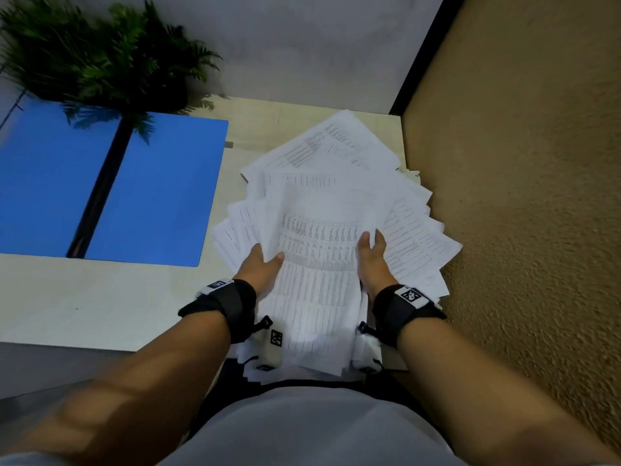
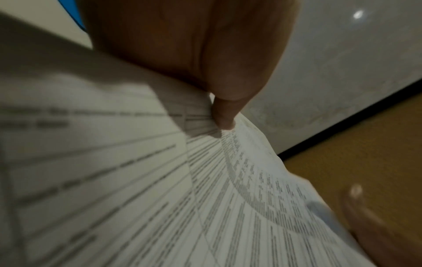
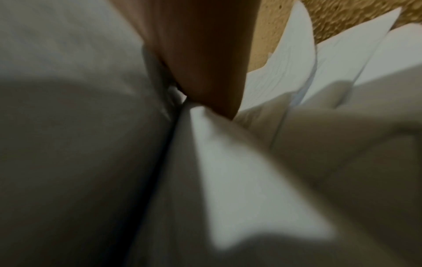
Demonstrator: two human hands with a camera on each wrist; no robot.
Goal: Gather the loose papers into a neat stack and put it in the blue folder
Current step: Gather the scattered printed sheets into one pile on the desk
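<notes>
A messy fan of printed white papers [image 1: 319, 203] lies on the right part of the pale table [image 1: 84, 297], its near end hanging over the table's front edge. My left hand [image 1: 268, 252] grips the left side of the top bundle, its thumb [image 2: 223, 117] pressed on the printed sheets [image 2: 160, 198]. On the bundle's right side my right hand [image 1: 372, 237] grips it, thumb on top; in the right wrist view blurred sheets [image 3: 239, 171] run in under the hand [image 3: 205, 54]. The blue folder [image 1: 158, 196] lies open and flat to the left, with a dark spine down its middle.
A green potted fern [image 1: 100, 62] stands at the back left and overhangs the folder. A rough brown wall [image 1: 521, 196] runs close along the table's right side, and some sheets touch it. A grey wall closes the back.
</notes>
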